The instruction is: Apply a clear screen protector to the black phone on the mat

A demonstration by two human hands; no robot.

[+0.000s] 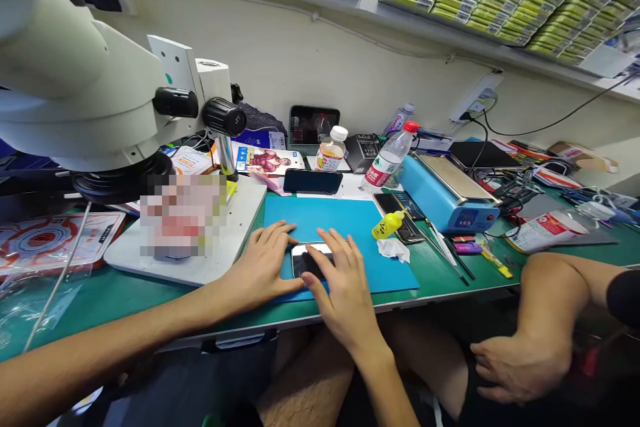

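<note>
A smartphone (301, 259) with a shiny dark screen lies flat on the blue mat (395, 273). My left hand (265, 260) rests on the mat at its left side, fingers spread, the thumb by the phone's near edge. Over the phone's right part is my right hand (344, 277), its fingers apart and touching or just above the screen. Part of the screen is hidden under these fingers. To the right of them, a small yellow bottle (388, 224) lies tilted on the mat, with a crumpled white tissue (394, 250) beside it.
A microscope (100, 100) looms at the left over its white base (225, 253). Behind the mat stand a propped phone (313, 181) and drink bottles (387, 163). A blue heating plate (445, 193), tweezers (445, 253) and another person's hand (523, 363) are at the right.
</note>
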